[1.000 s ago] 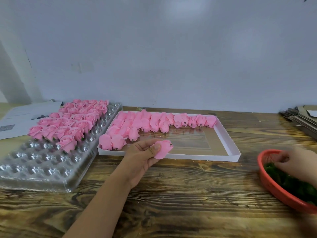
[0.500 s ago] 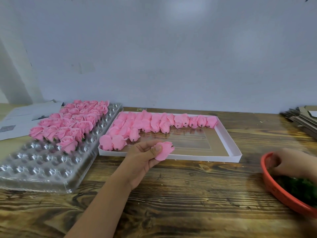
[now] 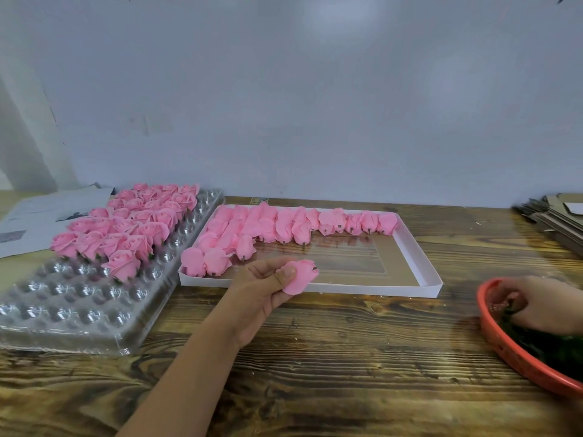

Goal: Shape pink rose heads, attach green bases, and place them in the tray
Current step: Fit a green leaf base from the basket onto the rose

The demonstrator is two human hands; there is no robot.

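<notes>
My clear tray (image 3: pixel 79 323) on the left of the desk (image 3: pixel 347 357) already has a big bunch of finished pink roses (image 3: pixel 126 225) at its far end, but lots of little cups near me have nothing in them. The white box (image 3: pixel 419 263) has many plain rose heads (image 3: pixel 284 225) waiting. My left hand (image 3: pixel 255 291) pinches one rose head (image 3: pixel 299 275) between thumb and fingers (image 3: pixel 266 272), just above the box's front edge. My right hand (image 3: pixel 536 304) digs in the red basket (image 3: pixel 504 348) among the green bases (image 3: pixel 555 345), fingers curled; I can't tell if I've got one.

a plain grey-blue wall (image 3: pixel 315 105) stands behind a dark wooden table (image 3: pixel 347 357) with strong grain; soft light on wall.
</notes>
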